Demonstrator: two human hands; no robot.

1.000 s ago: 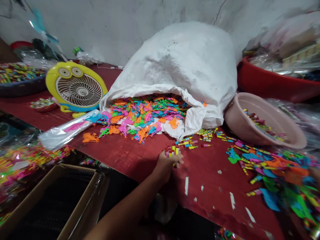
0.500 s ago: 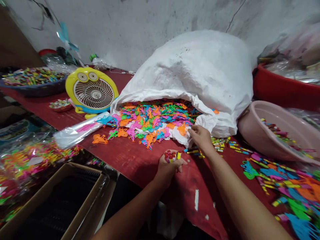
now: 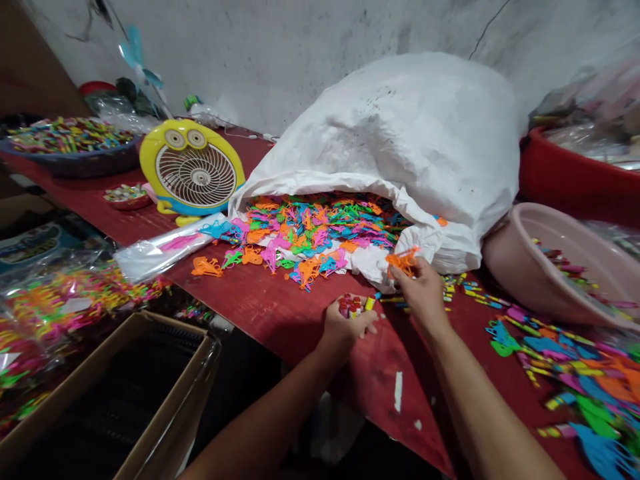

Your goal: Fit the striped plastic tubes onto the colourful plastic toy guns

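Observation:
Wrapped in my left hand (image 3: 345,328) is a bunch of short coloured tubes (image 3: 354,307), mostly red with a yellow one at the right. My right hand (image 3: 421,288) pinches an orange plastic piece (image 3: 401,261), thin and openwork, raised at the lip of the big white sack (image 3: 400,127). From the sack's mouth spill many flat plastic pieces (image 3: 310,230) in orange, pink, green and blue. Between and behind my hands, yellow and blue tubes (image 3: 395,301) lie on the red tabletop (image 3: 280,313).
A yellow fan (image 3: 200,175) stands left of the sack, with a clear plastic bag (image 3: 165,250) before it. At right sit a pink basin (image 3: 505,253), a red tub (image 3: 555,163) and a pile of joined pieces (image 3: 590,380). An open carton (image 3: 145,393) is at lower left.
My right hand has lifted the orange piece off the sack's lip and drawn it slightly up. The left hand still holds the tubes. The whole view has shifted a little.

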